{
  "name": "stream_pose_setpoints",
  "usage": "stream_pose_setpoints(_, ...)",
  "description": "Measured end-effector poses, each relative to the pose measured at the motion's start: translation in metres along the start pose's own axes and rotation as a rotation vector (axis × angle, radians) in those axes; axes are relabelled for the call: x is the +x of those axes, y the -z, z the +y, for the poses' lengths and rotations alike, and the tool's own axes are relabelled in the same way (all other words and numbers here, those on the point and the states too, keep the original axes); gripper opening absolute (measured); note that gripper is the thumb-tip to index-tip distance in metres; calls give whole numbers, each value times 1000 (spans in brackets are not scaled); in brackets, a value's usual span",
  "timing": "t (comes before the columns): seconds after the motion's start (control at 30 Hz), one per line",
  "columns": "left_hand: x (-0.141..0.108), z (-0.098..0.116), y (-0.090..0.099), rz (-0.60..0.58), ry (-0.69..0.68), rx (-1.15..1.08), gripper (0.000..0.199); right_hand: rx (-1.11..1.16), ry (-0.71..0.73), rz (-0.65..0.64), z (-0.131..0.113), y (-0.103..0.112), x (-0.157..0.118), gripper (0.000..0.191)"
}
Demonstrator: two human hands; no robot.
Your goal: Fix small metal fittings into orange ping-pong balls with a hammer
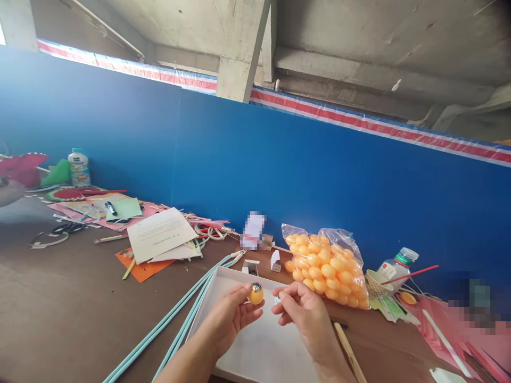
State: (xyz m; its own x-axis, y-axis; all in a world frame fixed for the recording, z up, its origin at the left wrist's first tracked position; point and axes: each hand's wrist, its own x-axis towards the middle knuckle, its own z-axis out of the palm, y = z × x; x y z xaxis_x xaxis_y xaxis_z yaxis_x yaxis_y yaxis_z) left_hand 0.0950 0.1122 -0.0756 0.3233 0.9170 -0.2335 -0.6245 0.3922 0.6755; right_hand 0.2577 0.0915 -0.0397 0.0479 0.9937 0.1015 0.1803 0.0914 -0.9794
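My left hand (227, 318) pinches a small orange ball (256, 296) between thumb and fingers. A shiny silver patch covers the ball's top. To its right, my right hand (301, 307) is closed in a pinch. A small whitish bit (276, 300) shows at its fingertips, too small to name. The two hands are apart, above a shallow white box lid or tray (255, 351). Behind my right hand stands a clear plastic bag (327, 266) full of similar orange balls.
Pale blue cords (175, 308) run along the tray's left side. Papers (162, 234), scissors (68, 227) and a bottle (79, 167) lie or stand at the left. A paper cup (377, 283), a jar (399, 266) and a wooden stick (349, 351) are at the right. A blue partition (239, 159) rises behind.
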Motion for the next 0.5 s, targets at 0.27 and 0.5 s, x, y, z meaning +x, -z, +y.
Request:
stream_pose_setpoints(0.27,0,0,5,-70,20,23,40,211,13,9,24,-19,-3,23)
stream_pose_setpoints(0.5,-3,1,0,-37,-19,78,46,263,57,-49,25,-25,-9,24)
